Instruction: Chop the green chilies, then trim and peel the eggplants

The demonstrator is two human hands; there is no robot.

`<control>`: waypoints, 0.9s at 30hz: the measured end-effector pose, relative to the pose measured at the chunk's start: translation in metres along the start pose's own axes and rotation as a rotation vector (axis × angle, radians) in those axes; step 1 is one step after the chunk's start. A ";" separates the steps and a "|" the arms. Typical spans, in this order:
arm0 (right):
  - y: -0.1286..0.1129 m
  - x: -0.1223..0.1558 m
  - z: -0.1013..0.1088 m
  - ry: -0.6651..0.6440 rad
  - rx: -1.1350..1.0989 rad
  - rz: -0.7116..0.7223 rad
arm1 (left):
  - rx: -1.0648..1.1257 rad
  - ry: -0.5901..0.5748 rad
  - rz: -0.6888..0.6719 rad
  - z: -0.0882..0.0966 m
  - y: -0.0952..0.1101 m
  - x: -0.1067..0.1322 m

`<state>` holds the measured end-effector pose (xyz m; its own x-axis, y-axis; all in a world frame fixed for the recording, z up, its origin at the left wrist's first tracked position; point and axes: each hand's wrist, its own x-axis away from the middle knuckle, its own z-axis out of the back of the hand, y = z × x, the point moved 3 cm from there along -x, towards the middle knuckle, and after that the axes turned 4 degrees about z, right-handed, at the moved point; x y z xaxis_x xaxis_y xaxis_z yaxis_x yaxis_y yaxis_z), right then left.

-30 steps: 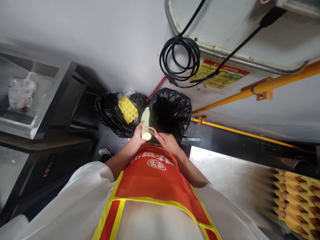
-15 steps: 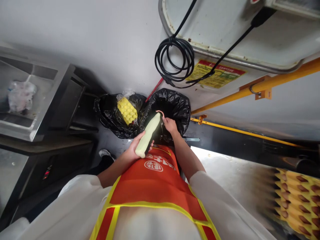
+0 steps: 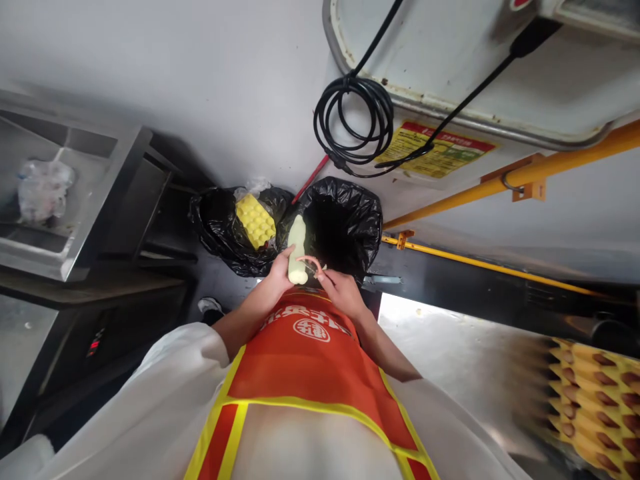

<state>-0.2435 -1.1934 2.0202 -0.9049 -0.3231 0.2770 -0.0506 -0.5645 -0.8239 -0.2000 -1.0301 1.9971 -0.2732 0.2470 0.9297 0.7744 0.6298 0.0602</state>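
Observation:
My left hand (image 3: 278, 275) is closed round the near end of a long pale green peeled vegetable (image 3: 297, 248), which points away from me over the black-lined bin (image 3: 361, 220). My right hand (image 3: 340, 288) is closed on a small pink-handled peeler (image 3: 311, 265), whose head rests against the vegetable's near end. Both hands are just in front of my orange apron, above the near rim of the bin.
A second black bag (image 3: 215, 223) to the left holds a yellow dimpled tray (image 3: 255, 220). A steel sink unit (image 3: 60, 200) stands at the left. Coiled black cable (image 3: 353, 120) hangs on the wall. A yellow pipe (image 3: 500, 187) runs right. Yellow egg trays (image 3: 595, 400) sit on the steel counter.
The vegetable has swung back to point straight away from me. My right hand has drawn the peeler from the far tip back to the near end.

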 end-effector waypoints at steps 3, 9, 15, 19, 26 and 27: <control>-0.009 0.013 -0.001 -0.027 0.046 0.016 | 0.020 0.008 0.020 -0.005 0.003 -0.001; -0.006 0.011 0.000 -0.027 0.119 0.006 | -0.052 -0.014 -0.007 -0.003 -0.002 -0.005; -0.001 0.009 -0.007 0.008 0.088 0.024 | -0.041 0.004 -0.004 0.000 -0.006 -0.004; 0.026 -0.008 -0.016 0.039 0.159 -0.063 | -0.056 -0.023 0.015 -0.001 -0.012 0.007; 0.082 -0.065 -0.011 0.110 0.249 -0.294 | -0.111 -0.123 0.155 0.008 -0.024 0.038; 0.088 -0.074 -0.007 0.104 0.256 -0.307 | -0.125 -0.129 0.150 0.011 -0.022 0.043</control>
<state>-0.1844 -1.2139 1.9234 -0.9027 -0.0392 0.4285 -0.2298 -0.7979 -0.5572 -0.2351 -1.0251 2.0312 -0.2137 0.4279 0.8782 0.8743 0.4848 -0.0234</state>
